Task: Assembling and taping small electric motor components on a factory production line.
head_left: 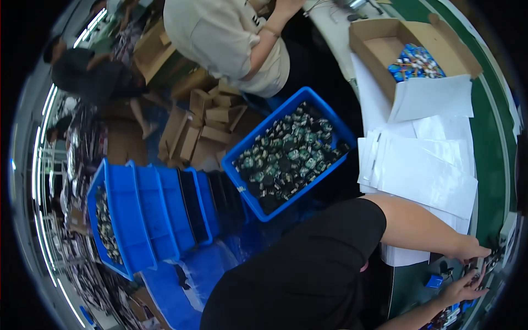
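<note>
At the right edge, over the green bench [407, 286], both my hands are close together. My left hand [468, 249] reaches in from above with its fingers bent and pressed around something small and dark that I cannot make out. Just below, my right hand [461, 289] pinches at the same spot with thumb and finger, its other fingers reaching out; what it grips is too small to name. A small blue block [434, 281] with dark leads lies left of the hands. Several blue and white small parts [452, 316] are heaped under my right forearm.
White sheets [418, 165] cover the bench beyond my left arm, near an open cardboard box [379, 41] with blue wired parts. A blue bin [250, 201] of small green-and-black parts stands left, beside stacked blue bins [148, 214]. A person [220, 44] works behind; another [88, 71] is farther left.
</note>
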